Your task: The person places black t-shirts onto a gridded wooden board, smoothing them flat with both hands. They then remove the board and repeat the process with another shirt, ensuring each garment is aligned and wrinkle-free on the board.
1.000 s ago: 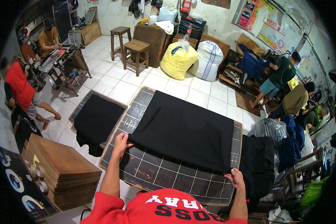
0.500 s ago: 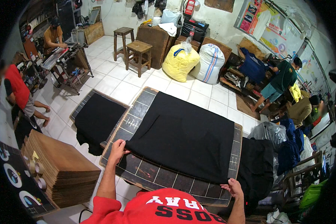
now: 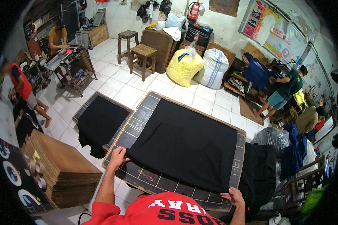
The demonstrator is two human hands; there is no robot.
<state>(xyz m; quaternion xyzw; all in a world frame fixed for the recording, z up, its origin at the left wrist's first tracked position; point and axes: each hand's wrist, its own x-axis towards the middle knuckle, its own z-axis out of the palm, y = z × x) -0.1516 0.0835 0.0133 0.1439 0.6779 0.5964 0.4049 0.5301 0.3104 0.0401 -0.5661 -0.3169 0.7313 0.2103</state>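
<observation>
In the head view, a large sheet of matte black cloth lies spread flat over a dark rectangular board at the centre of the frame. The board has a pale wooden rim and thin white grid lines showing along its bare left and lower margins. The cloth is soft and smooth, with a slight sag at its upper left edge.

The left hand, lower left of centre, curls its fingers over the cloth's near left corner and pinches it against the board. The right hand, at the lower right, rests palm down with fingers bent on the cloth's near right edge; whether it truly clamps the fabric I cannot tell.

Left of the board sits a second, smaller board covered by another black cloth, its lower end drooping. At the lower left is a tall stack of brown cardboard sheets with ribbed edges. To the right hangs more black fabric beside a shiny grey plastic bag.

In the upper part of the frame, on white floor tiles, stand two wooden stools, a bulging yellow sack and a white striped sack.
</observation>
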